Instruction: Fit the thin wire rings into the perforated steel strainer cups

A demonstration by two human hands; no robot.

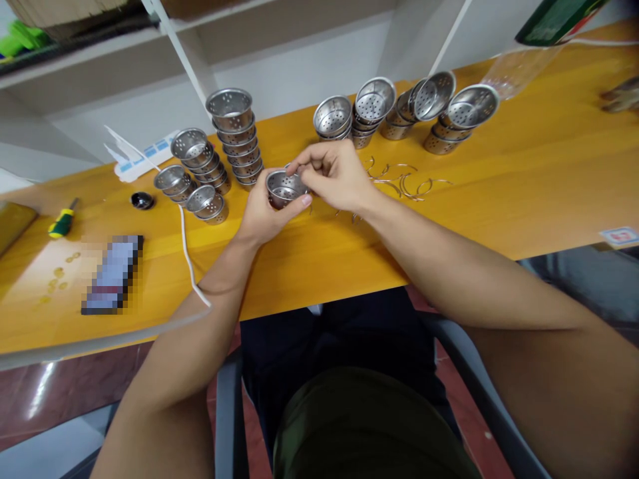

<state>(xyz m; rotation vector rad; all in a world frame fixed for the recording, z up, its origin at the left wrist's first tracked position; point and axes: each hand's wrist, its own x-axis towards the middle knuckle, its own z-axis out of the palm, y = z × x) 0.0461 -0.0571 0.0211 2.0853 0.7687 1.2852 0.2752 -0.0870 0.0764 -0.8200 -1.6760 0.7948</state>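
My left hand (260, 214) is wrapped round a small perforated metal strainer cup (285, 190), its thumb along the near side. The cup's mouth faces up toward me. At the cup's far right rim, the thumb and fingers of my right hand (339, 174) are pinched together; whatever lies between them is too small or hidden to make out. Several thin curved wires (412, 186) lie loose on the table just right of my right hand. A tall stack of the same cups (239, 143) stands right behind my left hand.
Shorter cup stacks (200, 159) stand left, and more stacks (377, 110) line the back right. A white cable (187, 249) crosses near my left forearm. Also on the table (309, 266) are a phone (114, 273), a screwdriver (62, 221), a small black round part (142, 200) and a clear bottle (516, 73).
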